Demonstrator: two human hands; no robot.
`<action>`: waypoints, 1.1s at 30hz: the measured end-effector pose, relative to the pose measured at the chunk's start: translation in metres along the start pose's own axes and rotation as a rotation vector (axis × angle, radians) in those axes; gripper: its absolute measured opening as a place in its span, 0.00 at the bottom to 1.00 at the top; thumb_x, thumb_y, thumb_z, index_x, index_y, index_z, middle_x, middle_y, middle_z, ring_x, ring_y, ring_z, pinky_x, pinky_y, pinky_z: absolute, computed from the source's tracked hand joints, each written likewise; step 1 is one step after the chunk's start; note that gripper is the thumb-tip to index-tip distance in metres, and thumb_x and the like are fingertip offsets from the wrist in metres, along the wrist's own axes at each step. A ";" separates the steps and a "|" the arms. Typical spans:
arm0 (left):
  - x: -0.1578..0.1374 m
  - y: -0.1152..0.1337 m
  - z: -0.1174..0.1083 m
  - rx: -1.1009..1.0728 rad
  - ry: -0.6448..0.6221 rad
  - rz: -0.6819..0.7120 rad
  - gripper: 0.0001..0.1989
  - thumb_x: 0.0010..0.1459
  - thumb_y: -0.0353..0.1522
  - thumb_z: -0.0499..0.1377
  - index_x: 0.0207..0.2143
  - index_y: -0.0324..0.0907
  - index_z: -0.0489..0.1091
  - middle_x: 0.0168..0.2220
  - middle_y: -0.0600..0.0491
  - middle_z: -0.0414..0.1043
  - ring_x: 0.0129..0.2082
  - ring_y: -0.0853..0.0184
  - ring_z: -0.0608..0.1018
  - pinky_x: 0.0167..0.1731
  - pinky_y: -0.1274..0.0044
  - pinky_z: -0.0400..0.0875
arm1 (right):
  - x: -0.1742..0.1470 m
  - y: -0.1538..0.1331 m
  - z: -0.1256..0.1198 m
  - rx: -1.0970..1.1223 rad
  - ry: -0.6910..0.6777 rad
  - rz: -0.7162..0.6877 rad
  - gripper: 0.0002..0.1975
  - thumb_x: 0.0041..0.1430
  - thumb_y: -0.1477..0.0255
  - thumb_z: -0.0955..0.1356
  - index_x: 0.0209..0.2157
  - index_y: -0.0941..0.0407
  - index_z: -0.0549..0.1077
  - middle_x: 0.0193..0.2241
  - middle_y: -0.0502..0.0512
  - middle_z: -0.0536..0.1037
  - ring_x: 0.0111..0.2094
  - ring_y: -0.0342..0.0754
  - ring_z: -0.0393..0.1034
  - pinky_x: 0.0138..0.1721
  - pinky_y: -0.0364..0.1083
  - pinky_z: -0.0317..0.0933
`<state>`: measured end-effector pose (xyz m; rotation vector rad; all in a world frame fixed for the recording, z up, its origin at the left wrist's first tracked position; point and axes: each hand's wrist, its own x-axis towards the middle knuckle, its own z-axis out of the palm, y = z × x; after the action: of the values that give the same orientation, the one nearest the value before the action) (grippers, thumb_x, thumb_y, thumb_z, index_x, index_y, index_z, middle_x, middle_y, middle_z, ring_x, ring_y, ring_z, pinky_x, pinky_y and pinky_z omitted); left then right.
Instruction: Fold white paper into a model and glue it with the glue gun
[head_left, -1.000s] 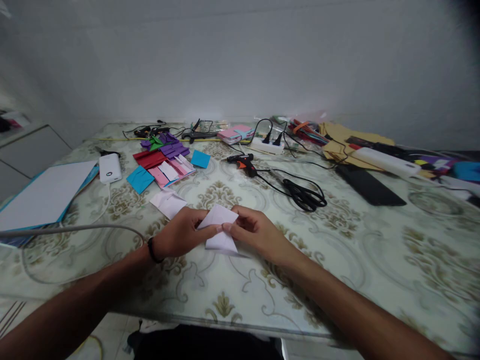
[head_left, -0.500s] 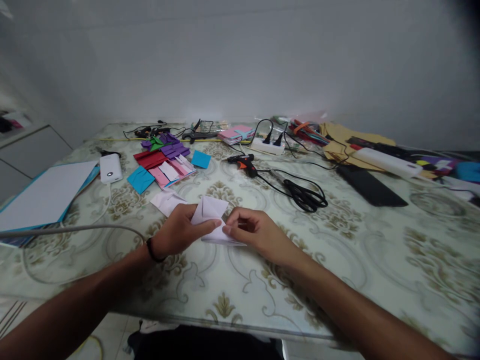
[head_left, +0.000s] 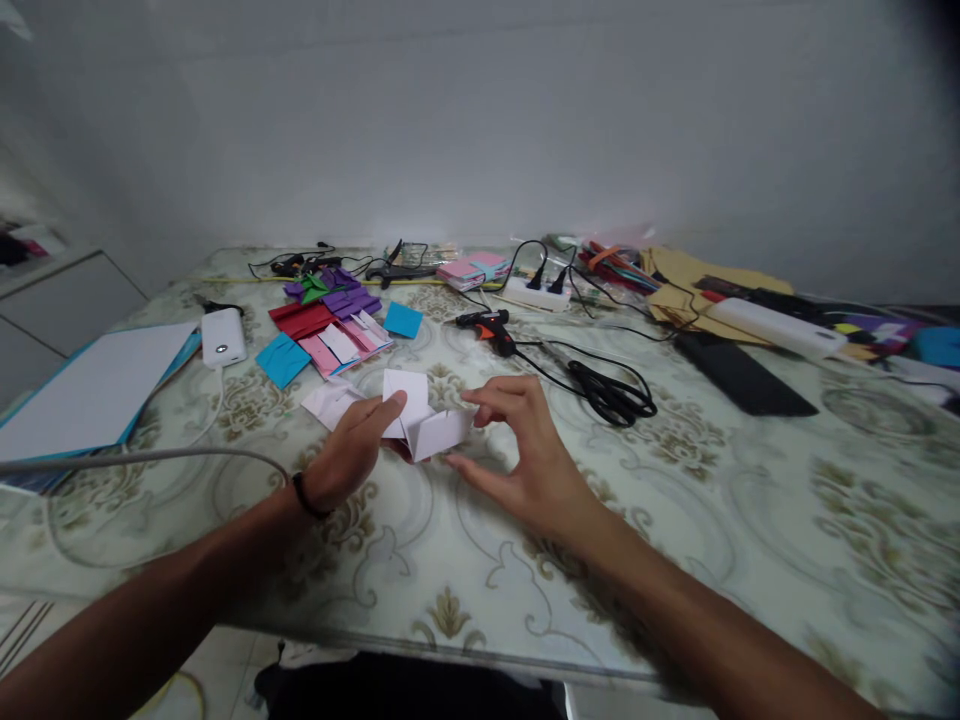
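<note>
A piece of folded white paper (head_left: 441,433) with raised flaps is pinched in my left hand (head_left: 351,448), the thumb on top and the fingers underneath. My right hand (head_left: 521,450) is just right of the paper, thumb and fingers spread apart, its fingertips close to the right flap; whether they touch it I cannot tell. Another folded white paper (head_left: 324,403) lies on the table behind my left hand. Beyond it are folded pink papers (head_left: 352,343), a red folded paper (head_left: 300,318) and two blue paper squares (head_left: 282,360).
A glue gun (head_left: 491,328) with a coiled black cable (head_left: 611,393) lies beyond my right hand. A black phone-like slab (head_left: 739,373) is farther right. At left are a white power bank (head_left: 223,337) and stacked paper sheets (head_left: 94,390). A power strip (head_left: 534,293) stands near the wall.
The white paper has been turned, and its flaps now stand up. My right hand has opened and moved slightly off it. My left hand still grips the paper.
</note>
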<state>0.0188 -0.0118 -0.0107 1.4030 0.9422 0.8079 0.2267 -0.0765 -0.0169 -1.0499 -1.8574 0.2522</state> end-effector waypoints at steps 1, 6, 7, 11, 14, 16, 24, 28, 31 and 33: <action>0.000 -0.003 0.001 -0.062 -0.018 -0.021 0.23 0.62 0.49 0.56 0.27 0.38 0.73 0.25 0.52 0.74 0.25 0.65 0.76 0.30 0.74 0.74 | -0.001 -0.001 0.001 -0.067 0.020 -0.058 0.27 0.59 0.73 0.73 0.57 0.48 0.62 0.49 0.59 0.63 0.48 0.53 0.65 0.49 0.55 0.67; 0.001 -0.009 0.004 -0.200 0.035 -0.043 0.23 0.59 0.49 0.60 0.30 0.36 0.72 0.29 0.49 0.75 0.29 0.63 0.78 0.32 0.72 0.77 | -0.003 -0.003 0.005 -0.220 0.020 -0.172 0.19 0.62 0.75 0.70 0.52 0.49 0.65 0.46 0.59 0.64 0.48 0.54 0.65 0.48 0.55 0.66; 0.001 -0.008 0.005 -0.211 0.032 -0.045 0.23 0.59 0.49 0.60 0.30 0.36 0.72 0.30 0.49 0.76 0.30 0.62 0.78 0.31 0.72 0.77 | -0.003 -0.003 0.006 -0.238 -0.018 -0.180 0.18 0.62 0.75 0.70 0.52 0.50 0.65 0.46 0.59 0.66 0.48 0.54 0.65 0.47 0.55 0.66; -0.002 -0.007 0.008 -0.187 -0.078 -0.045 0.24 0.62 0.50 0.58 0.34 0.35 0.74 0.32 0.48 0.77 0.30 0.63 0.79 0.30 0.74 0.77 | -0.004 -0.004 0.010 -0.318 -0.115 -0.182 0.21 0.62 0.70 0.71 0.55 0.55 0.66 0.48 0.63 0.69 0.46 0.57 0.66 0.46 0.57 0.67; -0.004 -0.009 0.009 -0.135 -0.190 -0.030 0.26 0.63 0.50 0.56 0.40 0.34 0.75 0.34 0.48 0.78 0.31 0.64 0.79 0.30 0.74 0.78 | -0.003 -0.003 0.009 -0.323 -0.102 -0.161 0.20 0.65 0.71 0.68 0.57 0.55 0.67 0.47 0.63 0.71 0.46 0.55 0.67 0.45 0.55 0.68; -0.004 -0.010 0.009 -0.119 -0.221 -0.027 0.27 0.64 0.51 0.55 0.44 0.34 0.75 0.36 0.47 0.78 0.32 0.63 0.80 0.32 0.73 0.79 | -0.001 -0.002 0.006 -0.294 -0.088 -0.152 0.21 0.65 0.71 0.68 0.58 0.54 0.66 0.47 0.62 0.71 0.46 0.54 0.68 0.46 0.53 0.69; -0.004 -0.011 0.008 -0.062 -0.214 -0.035 0.28 0.65 0.51 0.53 0.45 0.35 0.76 0.39 0.46 0.79 0.31 0.63 0.81 0.34 0.71 0.81 | -0.003 0.002 0.006 -0.206 -0.203 -0.130 0.30 0.59 0.73 0.70 0.63 0.54 0.63 0.54 0.66 0.69 0.54 0.59 0.67 0.51 0.58 0.69; -0.004 -0.008 0.007 0.027 -0.219 0.068 0.25 0.66 0.50 0.52 0.45 0.38 0.74 0.43 0.46 0.77 0.37 0.61 0.82 0.32 0.73 0.82 | -0.001 0.003 0.002 -0.125 -0.136 -0.074 0.21 0.65 0.74 0.66 0.59 0.54 0.68 0.48 0.63 0.74 0.49 0.53 0.72 0.49 0.52 0.70; -0.003 -0.005 0.005 0.153 -0.190 0.097 0.25 0.65 0.50 0.53 0.42 0.36 0.74 0.40 0.46 0.76 0.39 0.60 0.81 0.32 0.75 0.81 | 0.002 0.003 -0.003 -0.060 -0.103 0.049 0.18 0.68 0.73 0.64 0.58 0.54 0.71 0.48 0.61 0.78 0.45 0.51 0.75 0.48 0.50 0.69; -0.001 -0.004 0.004 0.193 -0.193 0.105 0.23 0.65 0.48 0.54 0.42 0.36 0.74 0.40 0.47 0.76 0.40 0.61 0.80 0.34 0.75 0.81 | 0.003 0.004 -0.007 -0.024 -0.106 0.140 0.19 0.68 0.73 0.63 0.59 0.54 0.71 0.52 0.59 0.78 0.42 0.50 0.76 0.45 0.48 0.69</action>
<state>0.0214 -0.0148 -0.0145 1.6776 0.8193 0.6576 0.2336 -0.0739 -0.0137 -1.2058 -1.8874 0.3750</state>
